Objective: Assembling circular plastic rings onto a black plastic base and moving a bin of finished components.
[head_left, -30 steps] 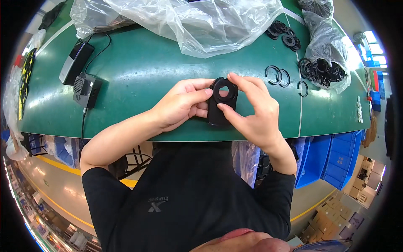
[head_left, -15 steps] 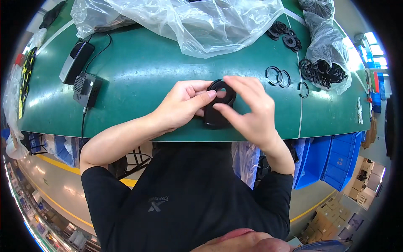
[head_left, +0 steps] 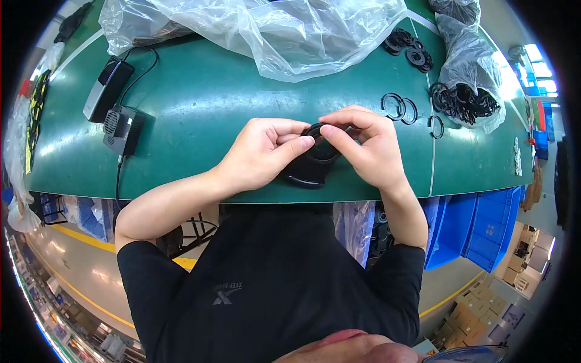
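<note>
Above the near edge of the green table I hold a black plastic part [head_left: 307, 171] with a round ringed end and a wider curved base. My left hand [head_left: 264, 152] is closed on the ring's left side, its thumb pressed on the rim. My right hand [head_left: 366, 145] pinches the upper right of the same ring, thumb on top and fingers behind. The two thumbs are close together. Fingers hide part of the ring, and I cannot tell whether a separate ring is seated in it. To the right lie loose black open rings [head_left: 393, 106] and another single ring [head_left: 436, 126].
A clear plastic sheet [head_left: 302, 42] covers the table's far side. At right, a clear bag [head_left: 469, 66] spills black rings, near a pile of black round parts [head_left: 416, 56]. A corded grey-black device [head_left: 124, 129] stands at left. Blue bins [head_left: 484, 233] sit below the right edge.
The right hand has come in from beside the ring and now pinches its rim. The black part has tilted, its base swinging slightly left. The left hand keeps its hold.
</note>
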